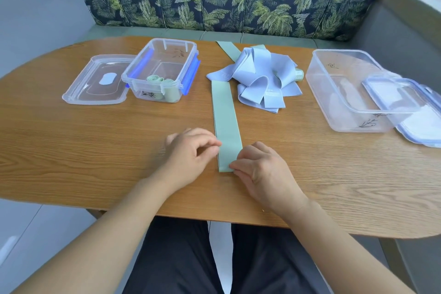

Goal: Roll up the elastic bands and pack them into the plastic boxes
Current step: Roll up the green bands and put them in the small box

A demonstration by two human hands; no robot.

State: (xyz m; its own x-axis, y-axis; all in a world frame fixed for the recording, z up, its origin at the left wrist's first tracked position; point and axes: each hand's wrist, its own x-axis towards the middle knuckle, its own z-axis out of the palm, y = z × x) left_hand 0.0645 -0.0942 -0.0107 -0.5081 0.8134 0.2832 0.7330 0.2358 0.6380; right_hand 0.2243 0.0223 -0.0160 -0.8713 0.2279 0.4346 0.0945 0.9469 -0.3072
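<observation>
A green band (225, 112) lies flat on the table (95, 150), running straight away from the hands, with its near end between them. It is probably laid out like this so that it can be rolled evenly from that end. The right hand (260, 167) has curled fingers closed on the near right corner, which looks like the start of the first turn. The left hand (191, 148) sits just across the strip, its curled fingertips at the left edge. Whether they pinch the edge or only steady it is not clear. The two hands are close together, with only the width of the band between them.

Beyond the right hand is a loose heap of blue bands (260, 79), not yet rolled. It covers part of the green band's far stretch. A small green roll (298, 75) peeks out behind the heap, mostly hidden.

Beyond the left hand stands an open small box (162, 55) with blue clips, and its lid (95, 81) lies beside it. There are green rolls (155, 79) in the box already, but the wall blurs how many.

Far out past the right hand is a large box (334, 83) with a second lid (401, 107) leaning on it. That lid is cut off by the frame, and what is in this box is hard to make out.
</observation>
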